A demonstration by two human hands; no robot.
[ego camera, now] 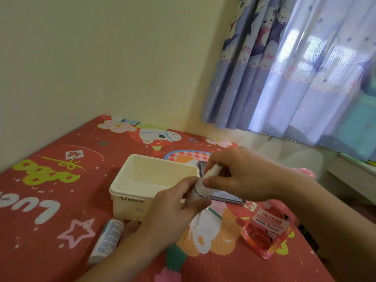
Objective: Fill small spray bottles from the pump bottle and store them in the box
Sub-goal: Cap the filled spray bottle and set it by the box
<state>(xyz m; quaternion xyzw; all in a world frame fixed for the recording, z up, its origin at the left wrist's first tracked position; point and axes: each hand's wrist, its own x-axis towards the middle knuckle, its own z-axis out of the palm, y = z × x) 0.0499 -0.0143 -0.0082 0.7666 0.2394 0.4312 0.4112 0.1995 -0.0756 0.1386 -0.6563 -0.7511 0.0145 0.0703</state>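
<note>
Both hands are occupied with one small spray bottle (pixel 198 192): the left hand (pixel 173 216) is wrapped around its lower body, and the right hand (pixel 236 176) pinches its white cap end between thumb and fingers, so neither hand is free. Its long axis runs diagonally, base toward the person and low left, cap up and away to the right; it is held in the air, just beside the near right corner of the box (pixel 130 204). In my judgement the step in hand is working the cap, whether loosening or tightening cannot be told. A second small spray bottle (pixel 106 240) lies flat on the red patterned mat (pixel 50 231), near the left forearm and just in front of the box, pointing toward it. To the right, near the right forearm, lies a pink soap container (pixel 266 226); its pump head is not visible. Beyond the hands the box sits open and appears to hold nothing; the left hand is the nearer to it. A phone (pixel 227 197) lies flat behind the held bottle, partly hidden. Count: two spray bottles, one soap container, one box, one phone. Farthest back, a wall and a curtain (pixel 295 68)
</note>
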